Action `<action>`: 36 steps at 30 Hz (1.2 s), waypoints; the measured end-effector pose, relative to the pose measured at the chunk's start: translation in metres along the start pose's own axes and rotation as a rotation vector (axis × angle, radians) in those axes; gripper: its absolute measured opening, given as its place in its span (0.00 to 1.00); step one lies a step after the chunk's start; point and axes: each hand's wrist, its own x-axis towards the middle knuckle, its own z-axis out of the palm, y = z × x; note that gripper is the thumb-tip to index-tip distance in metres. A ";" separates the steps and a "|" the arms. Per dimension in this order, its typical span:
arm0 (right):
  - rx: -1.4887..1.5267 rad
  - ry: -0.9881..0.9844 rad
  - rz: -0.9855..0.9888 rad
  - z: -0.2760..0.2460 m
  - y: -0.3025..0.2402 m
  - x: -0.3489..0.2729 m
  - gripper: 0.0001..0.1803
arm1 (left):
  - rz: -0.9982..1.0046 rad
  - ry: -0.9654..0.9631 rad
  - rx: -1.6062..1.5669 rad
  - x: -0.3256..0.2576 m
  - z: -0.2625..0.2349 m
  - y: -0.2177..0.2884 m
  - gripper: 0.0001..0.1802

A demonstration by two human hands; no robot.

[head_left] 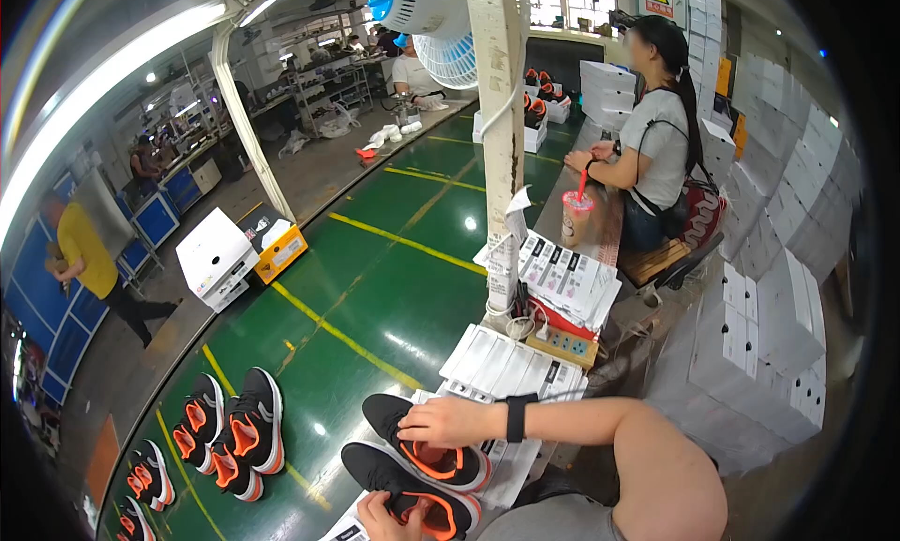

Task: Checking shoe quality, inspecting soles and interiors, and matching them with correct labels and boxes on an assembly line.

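Note:
Two black sneakers with orange lining and white soles lie side by side in front of me, toes pointing to the far left. My right hand, with a black band at its wrist, grips the farther sneaker around its opening. On the nearer sneaker, my left hand is closed at the opening, and part of it is cut off by the lower edge. Both sneakers rest partly over printed white sheets at the side of the green conveyor belt.
More sneakers stand on the belt at left. A post with a fan rises ahead, beside a power strip. Across the belt are a white box and an orange one. A co-worker sits near stacked cartons.

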 end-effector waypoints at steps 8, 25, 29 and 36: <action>0.075 0.081 0.027 0.009 -0.005 -0.005 0.24 | 0.034 -0.008 -0.019 0.002 -0.009 0.000 0.24; 0.326 0.255 0.287 0.024 -0.012 -0.021 0.25 | -0.181 -0.199 -0.403 -0.012 -0.085 0.053 0.34; 0.332 0.266 0.296 0.023 -0.014 -0.022 0.24 | -0.027 -0.178 -0.203 -0.009 -0.066 0.034 0.35; 0.322 0.296 0.272 0.023 -0.012 -0.021 0.24 | -0.123 -0.275 -0.135 -0.008 -0.041 0.034 0.38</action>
